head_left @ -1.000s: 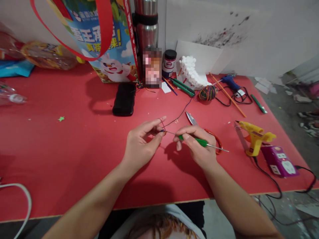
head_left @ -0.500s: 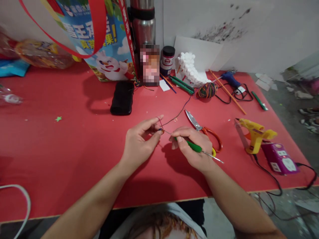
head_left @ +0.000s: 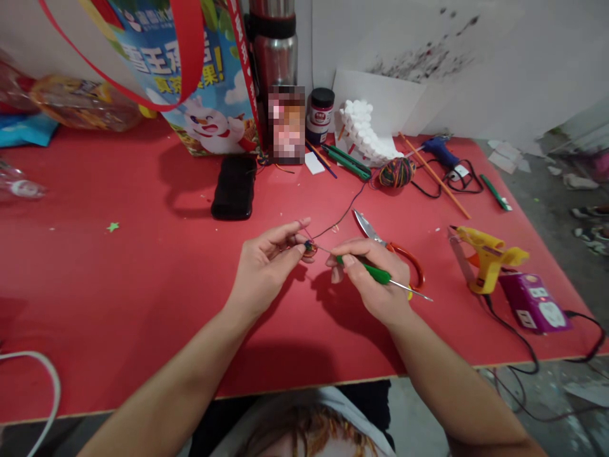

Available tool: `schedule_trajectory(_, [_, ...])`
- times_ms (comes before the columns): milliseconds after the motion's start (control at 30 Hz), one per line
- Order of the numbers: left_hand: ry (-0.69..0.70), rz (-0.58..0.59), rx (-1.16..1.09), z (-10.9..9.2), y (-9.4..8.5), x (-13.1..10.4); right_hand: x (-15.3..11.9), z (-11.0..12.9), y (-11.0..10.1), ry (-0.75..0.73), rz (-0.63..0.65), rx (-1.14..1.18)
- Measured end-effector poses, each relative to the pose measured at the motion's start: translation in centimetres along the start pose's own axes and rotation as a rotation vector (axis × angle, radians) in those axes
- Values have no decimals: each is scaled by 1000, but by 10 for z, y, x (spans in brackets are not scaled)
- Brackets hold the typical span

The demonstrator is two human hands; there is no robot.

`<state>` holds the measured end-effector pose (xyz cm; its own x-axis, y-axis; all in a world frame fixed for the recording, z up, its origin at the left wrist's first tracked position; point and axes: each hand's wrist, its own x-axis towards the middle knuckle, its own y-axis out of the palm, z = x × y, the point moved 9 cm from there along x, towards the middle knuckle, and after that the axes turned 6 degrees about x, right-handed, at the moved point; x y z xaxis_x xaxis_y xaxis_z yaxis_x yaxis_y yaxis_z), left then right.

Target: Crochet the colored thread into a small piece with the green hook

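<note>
My left hand (head_left: 266,263) pinches a small multicoloured crocheted piece (head_left: 309,249) between thumb and fingers, with yarn looped over the raised index finger. In my right hand (head_left: 373,273) is a green-handled crochet hook (head_left: 377,274); its thin tip reaches the piece and its other metal end sticks out to the lower right. A dark strand runs from the piece up to a multicoloured yarn ball (head_left: 396,173). Scissors with orange handles (head_left: 410,259) lie just beyond my right hand, partly hidden by it.
On the red table (head_left: 118,304) are a black case (head_left: 233,188), a yellow glue gun (head_left: 490,254), a purple box (head_left: 535,303), a green cutter (head_left: 346,162) and a blue glue gun (head_left: 441,151). A phone (head_left: 286,125) leans upright near a colourful bag (head_left: 209,82).
The crocheted piece has turned and more of it shows beyond my left fingertips. My right hand and the hook have shifted slightly right and down.
</note>
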<state>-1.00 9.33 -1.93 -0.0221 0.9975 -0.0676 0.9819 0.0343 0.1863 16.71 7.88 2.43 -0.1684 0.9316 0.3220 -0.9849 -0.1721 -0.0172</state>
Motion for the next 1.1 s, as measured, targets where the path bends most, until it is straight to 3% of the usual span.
schedule_trajectory(267, [-7, -13, 102, -8, 4, -3, 1, -4, -1, 38, -18, 27])
schedule_trajectory(633, [261, -8, 397, -16, 5, -5, 0, -8, -2, 60, -16, -5])
schedule_trajectory(800, [257, 4, 393, -15, 6, -5, 1, 4, 3, -58, 36, -148])
schedule_trajectory(900, [262, -9, 450, -15, 5, -6, -1, 13, 11, -212, 108, -321])
schedule_trajectory(1100, [525, -10, 841, -37, 16, -14, -16, 19, 31, -489, 302, -603])
